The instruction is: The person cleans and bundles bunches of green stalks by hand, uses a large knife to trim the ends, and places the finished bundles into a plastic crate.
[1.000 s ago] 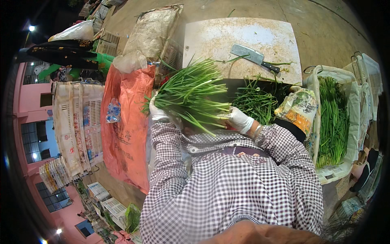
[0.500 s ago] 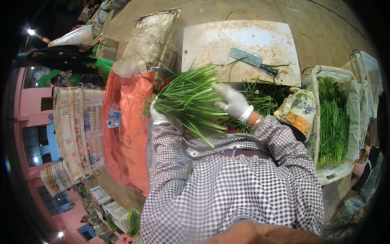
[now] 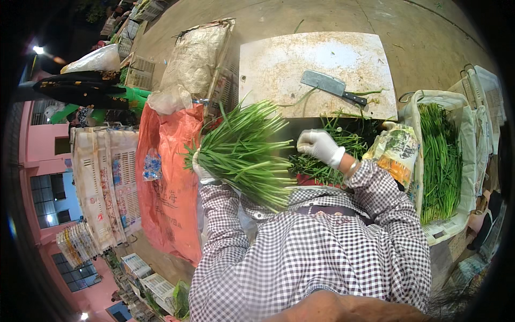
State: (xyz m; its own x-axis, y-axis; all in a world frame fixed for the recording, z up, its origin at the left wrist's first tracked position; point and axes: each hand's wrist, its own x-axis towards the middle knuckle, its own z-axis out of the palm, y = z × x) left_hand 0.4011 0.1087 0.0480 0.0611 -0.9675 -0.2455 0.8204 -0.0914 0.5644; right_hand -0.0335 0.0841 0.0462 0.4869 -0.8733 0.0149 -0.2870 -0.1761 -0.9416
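Observation:
A loose fan of long green chives (image 3: 244, 153) spreads before my body, pale stem ends toward the right. My left hand (image 3: 204, 170), in a white glove, is closed around its leafy left end; the chives hide most of the fingers. To the right of the stem ends, my white-gloved right hand (image 3: 322, 147) hangs apart from the bunch, its fingers curled together. Whatever those fingers may hold is too small or hidden to make out. Below that hand lie loose green trimmings (image 3: 351, 142) in a dark hollow beside the board.
A cleaver (image 3: 333, 87) lies on a stained white board (image 3: 268, 61) ahead. At right stands a lined crate (image 3: 429, 233) of upright chives (image 3: 440, 161), with a printed bag (image 3: 394, 153) beside it. An orange-red sack (image 3: 169, 209) and stacked white crates (image 3: 94, 177) stand at left.
My right hand has drawn away from the stem ends to the right, and its fingers have curled in. The chives have dropped slightly toward my body, still in my left hand.

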